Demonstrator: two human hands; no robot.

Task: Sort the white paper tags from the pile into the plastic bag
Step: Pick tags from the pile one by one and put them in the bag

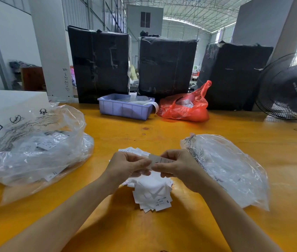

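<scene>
Both hands, left (pixel 129 165) and right (pixel 176 167), pinch one tag (pixel 159 159) above the pile (pixel 151 193); read its size, then drop it into the bag (pixel 231 170) just right.

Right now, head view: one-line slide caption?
Both hands, left and right, pinch one tag above the pile, between two clear bags on a yellow table.

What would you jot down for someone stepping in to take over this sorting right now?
Left hand and right hand: both have a grip on one white tag, held up over the pile.
Pile: on the yellow table, right in front of you.
Bags: a clear bag at the right; another clear bag at the left already holds tags.
Done: some tags bagged.
Left: bag this tag, then the pile.
</scene>
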